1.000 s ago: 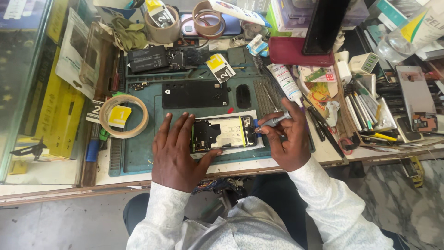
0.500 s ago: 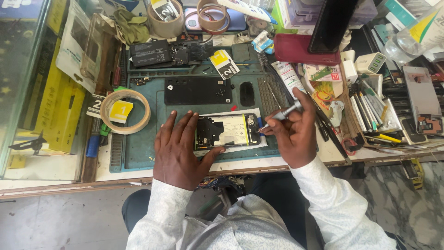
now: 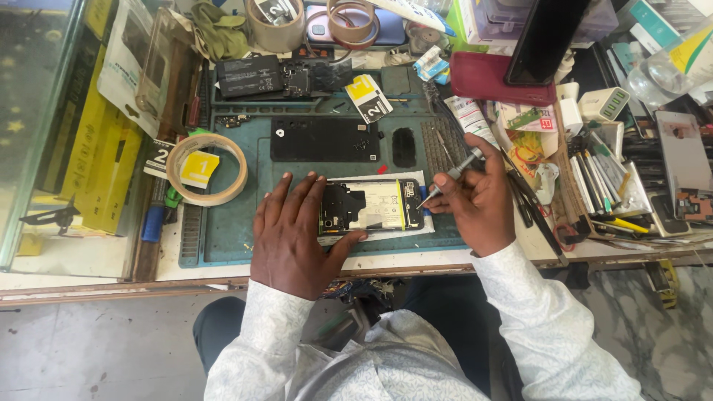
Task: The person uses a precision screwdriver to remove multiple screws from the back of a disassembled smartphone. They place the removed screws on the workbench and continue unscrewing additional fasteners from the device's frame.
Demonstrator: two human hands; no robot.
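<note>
While left hand (image 3: pixel 292 234) stays flat on the opened phone (image 3: pixel 371 206), right fingers (image 3: pixel 445 178) stay clamped on screwdriver (image 3: pixel 449 174), now lower

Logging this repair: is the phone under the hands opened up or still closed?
Opened: the phone shows bare battery and boards.

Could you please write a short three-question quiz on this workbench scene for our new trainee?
1. True or false: the left hand lies flat on the opened phone.
2. Which does the right hand hold? A) a roll of tape B) a thin screwdriver C) a pair of scissors
3. Fill in: the phone lies on a blue-green ____.

Key
1. True: the palm and fingers press down on the phone's left end.
2. B: its tip points at the phone's right end; the roll of tape lies untouched to the left.
3. Mat.
</note>
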